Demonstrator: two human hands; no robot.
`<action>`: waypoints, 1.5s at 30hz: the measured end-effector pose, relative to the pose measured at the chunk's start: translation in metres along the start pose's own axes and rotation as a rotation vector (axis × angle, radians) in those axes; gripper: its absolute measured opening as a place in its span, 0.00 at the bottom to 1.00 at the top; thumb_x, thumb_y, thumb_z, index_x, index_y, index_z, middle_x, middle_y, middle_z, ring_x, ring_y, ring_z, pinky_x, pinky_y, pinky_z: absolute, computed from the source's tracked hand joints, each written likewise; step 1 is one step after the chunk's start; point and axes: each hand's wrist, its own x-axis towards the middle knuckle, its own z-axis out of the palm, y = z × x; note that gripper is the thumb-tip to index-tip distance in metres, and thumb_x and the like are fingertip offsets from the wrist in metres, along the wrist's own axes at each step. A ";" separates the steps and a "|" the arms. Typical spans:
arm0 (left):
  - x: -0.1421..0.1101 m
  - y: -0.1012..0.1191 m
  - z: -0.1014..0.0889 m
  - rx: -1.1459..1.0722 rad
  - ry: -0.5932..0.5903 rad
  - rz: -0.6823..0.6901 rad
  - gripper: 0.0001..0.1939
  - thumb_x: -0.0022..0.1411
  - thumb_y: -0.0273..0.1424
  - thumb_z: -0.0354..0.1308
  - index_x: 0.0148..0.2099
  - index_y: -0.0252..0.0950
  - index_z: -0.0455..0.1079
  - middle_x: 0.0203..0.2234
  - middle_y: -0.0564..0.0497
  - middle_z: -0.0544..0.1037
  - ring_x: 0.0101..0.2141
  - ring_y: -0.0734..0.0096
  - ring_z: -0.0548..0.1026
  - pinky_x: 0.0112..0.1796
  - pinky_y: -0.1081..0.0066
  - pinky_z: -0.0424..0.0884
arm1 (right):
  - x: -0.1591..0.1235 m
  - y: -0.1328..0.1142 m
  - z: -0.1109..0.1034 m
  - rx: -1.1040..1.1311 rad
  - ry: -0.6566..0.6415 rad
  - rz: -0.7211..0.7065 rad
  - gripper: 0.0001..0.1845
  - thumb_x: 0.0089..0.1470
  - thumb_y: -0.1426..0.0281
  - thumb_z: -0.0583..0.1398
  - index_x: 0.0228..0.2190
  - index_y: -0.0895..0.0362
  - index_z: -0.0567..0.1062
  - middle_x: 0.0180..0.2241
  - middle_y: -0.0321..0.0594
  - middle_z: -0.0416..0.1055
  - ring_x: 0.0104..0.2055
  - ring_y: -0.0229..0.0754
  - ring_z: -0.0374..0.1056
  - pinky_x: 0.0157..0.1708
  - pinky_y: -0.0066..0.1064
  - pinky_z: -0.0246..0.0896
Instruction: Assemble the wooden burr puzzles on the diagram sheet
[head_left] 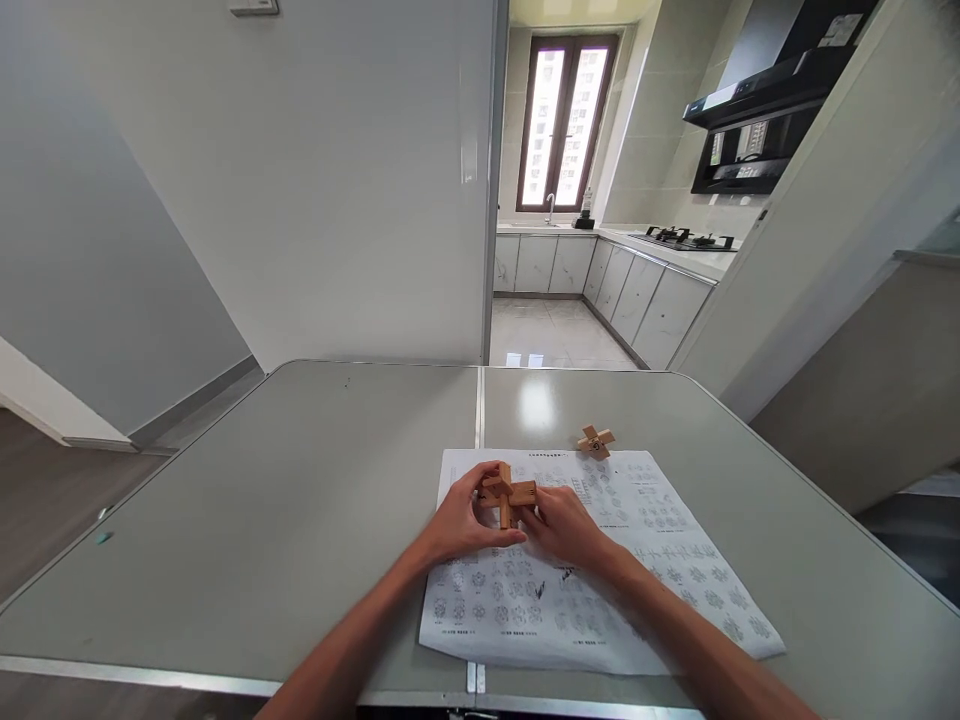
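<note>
A wooden interlocking puzzle (508, 492) of crossed brown bars is held just above a printed instruction sheet (660, 545). My left hand (461, 522) grips it from the left, fingers curled round the bars and thumb below. My right hand (564, 522) holds its right side, fingers closed on a bar. A second, smaller wooden cross puzzle (596, 440) lies on the table past the sheet's far edge, out of both hands.
The grey folding table (262, 520) has a centre seam and rounded far corners. Behind it are a white wall and an open doorway to a kitchen with cabinets, a window, a hob and an extractor hood (765, 110).
</note>
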 end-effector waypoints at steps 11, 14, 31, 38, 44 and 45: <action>0.000 -0.001 0.002 0.029 0.097 -0.062 0.43 0.48 0.42 0.77 0.61 0.41 0.62 0.48 0.47 0.78 0.47 0.58 0.79 0.52 0.60 0.77 | 0.005 0.000 -0.015 0.270 0.106 0.125 0.07 0.67 0.62 0.58 0.43 0.51 0.73 0.28 0.34 0.77 0.22 0.39 0.66 0.27 0.31 0.59; 0.000 -0.001 0.003 0.032 0.090 -0.082 0.43 0.46 0.43 0.78 0.61 0.40 0.62 0.48 0.47 0.78 0.46 0.58 0.80 0.50 0.60 0.78 | 0.007 0.000 -0.021 0.517 0.155 0.206 0.14 0.70 0.57 0.53 0.44 0.52 0.74 0.28 0.35 0.76 0.22 0.37 0.65 0.25 0.29 0.60; 0.001 -0.014 0.004 0.092 0.021 -0.066 0.52 0.43 0.48 0.79 0.66 0.41 0.63 0.50 0.45 0.74 0.47 0.56 0.77 0.51 0.57 0.75 | 0.011 -0.001 -0.026 0.874 -0.082 0.404 0.26 0.60 0.43 0.61 0.39 0.54 0.72 0.21 0.30 0.67 0.21 0.36 0.60 0.22 0.29 0.56; 0.002 -0.012 0.003 0.104 0.048 -0.052 0.26 0.72 0.46 0.54 0.65 0.38 0.64 0.43 0.47 0.74 0.37 0.66 0.74 0.42 0.65 0.71 | 0.010 0.010 -0.022 0.872 -0.044 0.460 0.29 0.58 0.40 0.61 0.39 0.54 0.72 0.24 0.31 0.69 0.22 0.36 0.60 0.22 0.29 0.54; 0.002 -0.010 0.004 0.115 0.060 -0.063 0.23 0.76 0.44 0.46 0.63 0.38 0.63 0.29 0.56 0.69 0.29 0.71 0.67 0.34 0.71 0.64 | 0.010 0.011 -0.023 0.867 -0.049 0.444 0.28 0.58 0.41 0.61 0.39 0.54 0.72 0.25 0.32 0.69 0.22 0.36 0.60 0.22 0.28 0.53; 0.002 -0.010 0.004 0.118 0.058 -0.063 0.22 0.75 0.44 0.46 0.63 0.38 0.63 0.29 0.57 0.68 0.28 0.71 0.66 0.34 0.71 0.64 | 0.010 0.010 -0.024 0.868 -0.048 0.434 0.28 0.59 0.41 0.61 0.38 0.54 0.72 0.25 0.32 0.69 0.22 0.36 0.60 0.22 0.28 0.53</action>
